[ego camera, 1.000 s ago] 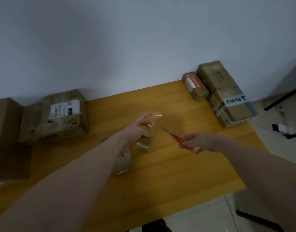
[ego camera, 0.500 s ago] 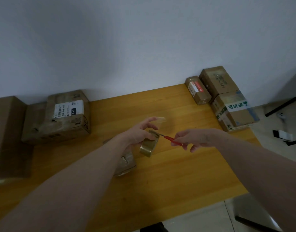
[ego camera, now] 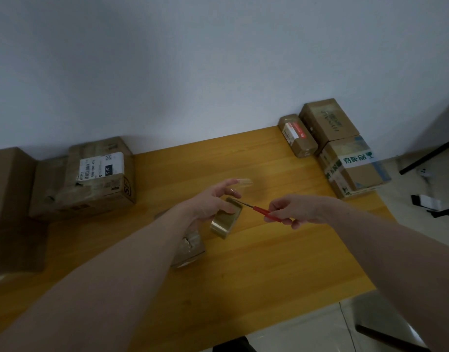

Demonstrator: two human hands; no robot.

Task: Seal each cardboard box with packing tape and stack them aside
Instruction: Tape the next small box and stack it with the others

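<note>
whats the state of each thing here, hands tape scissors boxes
left hand: holds the tape roll, a strip pulled up off it
tape roll: lifted off the table, strip drawn out
right hand: grips the red scissors
red scissors: tip at the drawn strip; open or closed cannot be told
small box: on the table under the left forearm, mostly hidden
boxes at right: closed, grouped at the table's edge
boxes at left: closed, by the wall

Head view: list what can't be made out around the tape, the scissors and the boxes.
- Small box: mostly hidden under the left forearm.
- Scissors: handles buried in the right hand; blades too small to judge.
- Tape roll: cut point dim, partly behind the left hand.
- Leftmost box: cut off by the frame edge.
</note>
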